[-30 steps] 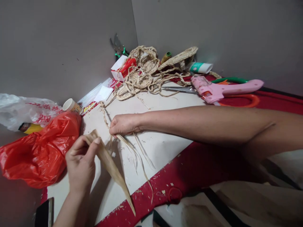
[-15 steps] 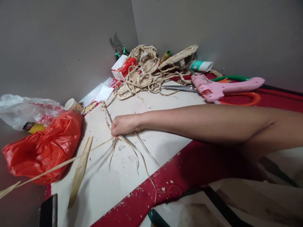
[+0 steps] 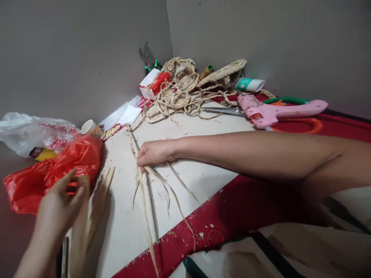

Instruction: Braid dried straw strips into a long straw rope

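Observation:
My right hand (image 3: 155, 153) is closed around the lower end of a thin braided cord (image 3: 132, 143) on the white board (image 3: 124, 216). Several loose fibre strands (image 3: 174, 197) fan out below its fingers. One longer pale strand (image 3: 147, 224) hangs down across the board's front edge. At the lower left, my left hand (image 3: 65, 197) is blurred, its thumb and fingers closed on a wide, dry husk strip (image 3: 79, 231). Another husk strip (image 3: 100, 210) lies just right of it on the board.
Braided pieces (image 3: 179, 92) are heaped at the back, beside a red-and-white box (image 3: 155, 85) and pruning shears (image 3: 149, 60). A pink glue gun (image 3: 278, 110) lies on scissors at the right. A red bag (image 3: 84, 154), paper cup (image 3: 91, 128) and phone (image 3: 65, 256) are at the left.
My left hand has come into view at the lower left with a husk strip. The long strand that stretched left now hangs downward from my right hand, which has barely moved.

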Available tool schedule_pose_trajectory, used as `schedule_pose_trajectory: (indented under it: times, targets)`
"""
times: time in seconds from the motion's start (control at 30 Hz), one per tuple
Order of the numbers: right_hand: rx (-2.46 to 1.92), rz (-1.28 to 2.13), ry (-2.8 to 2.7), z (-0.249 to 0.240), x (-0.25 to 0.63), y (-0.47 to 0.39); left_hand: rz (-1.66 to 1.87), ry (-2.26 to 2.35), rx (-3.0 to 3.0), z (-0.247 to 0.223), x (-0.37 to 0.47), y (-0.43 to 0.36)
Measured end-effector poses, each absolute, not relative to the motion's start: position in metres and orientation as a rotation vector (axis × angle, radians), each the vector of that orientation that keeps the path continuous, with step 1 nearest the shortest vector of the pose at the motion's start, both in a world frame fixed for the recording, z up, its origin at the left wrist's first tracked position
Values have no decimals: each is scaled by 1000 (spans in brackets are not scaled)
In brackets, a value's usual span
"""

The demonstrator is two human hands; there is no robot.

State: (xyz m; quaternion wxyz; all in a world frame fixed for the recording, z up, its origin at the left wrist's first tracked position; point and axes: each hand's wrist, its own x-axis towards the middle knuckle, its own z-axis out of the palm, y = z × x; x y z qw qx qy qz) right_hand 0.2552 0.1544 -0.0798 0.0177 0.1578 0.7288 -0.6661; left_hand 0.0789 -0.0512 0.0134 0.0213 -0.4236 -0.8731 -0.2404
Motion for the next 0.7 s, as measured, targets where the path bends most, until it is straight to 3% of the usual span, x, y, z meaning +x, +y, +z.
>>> schedule_pose_trajectory:
  times: [0.07, 0.2, 0.37, 0.53, 0.7]
  targets:
    - [453, -2117, 2221, -80, 255, 154, -690, -2686, -1373, -10, 93, -33]
    - [355, -2228, 2152, -82, 254, 153, -1474, -3030, -1587, -39, 135, -6]
    - [298, -2322, 2125, -89, 252, 154, -1845, -3176, -1414, -47, 153, 6]
    - [270, -2318, 2077, -90, 252, 154, -1906, -3138, -1402, -53, 142, 2]
    - [220, -2330, 2006, -87, 253, 154, -1659, -2947, -1567, -58, 139, -1]
